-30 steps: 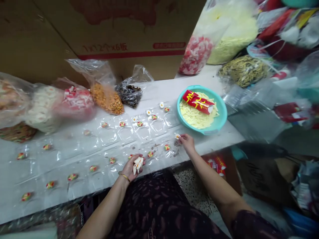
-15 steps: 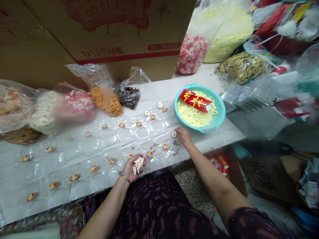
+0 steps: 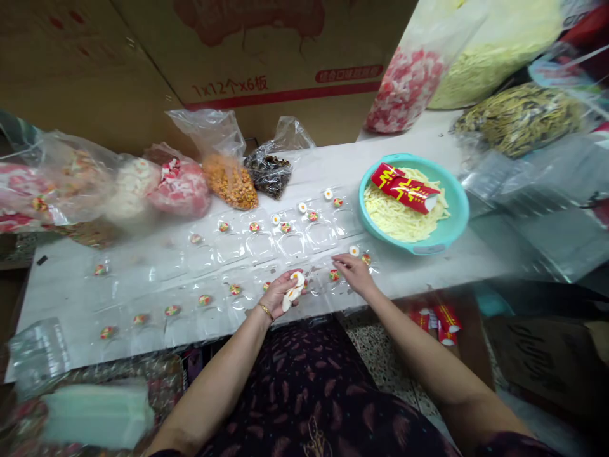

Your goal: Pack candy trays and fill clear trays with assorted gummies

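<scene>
My left hand [image 3: 280, 295], palm up, holds several small white fried-egg pieces [image 3: 294, 289] with orange centres; its fingers curl around them. My right hand [image 3: 354, 273] hovers over the near row of clear plastic trays [image 3: 259, 247]. Its fingers point left, loosely stretched, with nothing visible in them. Just beyond it lies a single fried-egg piece [image 3: 354, 251], beside a red-green-yellow round piece [image 3: 366, 259]. In the far row, further egg pieces [image 3: 302, 207] sit in compartments near similar coloured pieces [image 3: 285, 227].
A turquoise basin [image 3: 413, 247] of pale yellow strips, with red printed cartons [image 3: 404, 188] on top, stands right. Bags of orange bits [image 3: 233, 184], dark bits [image 3: 271, 174] and pink-white pieces [image 3: 178, 190] line the back. Behind them stands a large cardboard box [image 3: 285, 108].
The view has shifted left. My right hand has let go of the egg piece and moved left from it, toward my left hand. My left hand still holds its egg pieces.
</scene>
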`<move>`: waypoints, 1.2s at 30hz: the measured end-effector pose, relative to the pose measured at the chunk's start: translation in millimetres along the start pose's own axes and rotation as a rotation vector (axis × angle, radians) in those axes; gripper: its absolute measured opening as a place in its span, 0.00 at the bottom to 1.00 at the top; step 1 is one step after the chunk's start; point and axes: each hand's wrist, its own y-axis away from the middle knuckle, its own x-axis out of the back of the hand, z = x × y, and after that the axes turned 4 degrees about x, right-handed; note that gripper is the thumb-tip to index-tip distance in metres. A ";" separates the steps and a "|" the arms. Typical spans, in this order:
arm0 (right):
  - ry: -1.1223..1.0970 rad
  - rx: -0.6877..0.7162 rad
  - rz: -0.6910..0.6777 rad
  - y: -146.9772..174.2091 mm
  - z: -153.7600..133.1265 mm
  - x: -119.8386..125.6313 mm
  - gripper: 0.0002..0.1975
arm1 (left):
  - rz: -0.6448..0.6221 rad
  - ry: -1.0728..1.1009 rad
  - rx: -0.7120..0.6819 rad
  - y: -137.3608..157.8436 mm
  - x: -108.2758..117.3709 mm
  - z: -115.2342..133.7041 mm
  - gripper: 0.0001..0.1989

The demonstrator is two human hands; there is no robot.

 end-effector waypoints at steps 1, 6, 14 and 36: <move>-0.158 -0.018 -0.079 0.0 -14.2 -9.3 0.13 | 0.009 -0.041 -0.018 -0.8 -0.6 -1.3 0.20; -0.549 -0.256 -0.258 10.1 -55.6 -50.6 0.11 | 0.138 -0.141 -0.079 -3.5 3.6 -15.9 0.23; -0.481 -0.495 0.047 23.6 -18.4 -50.4 0.12 | 0.204 -0.169 0.017 -0.6 21.2 -32.7 0.22; 0.972 0.163 -0.220 -3.4 18.9 -50.5 0.11 | 0.288 -0.027 0.017 5.5 31.0 -22.0 0.14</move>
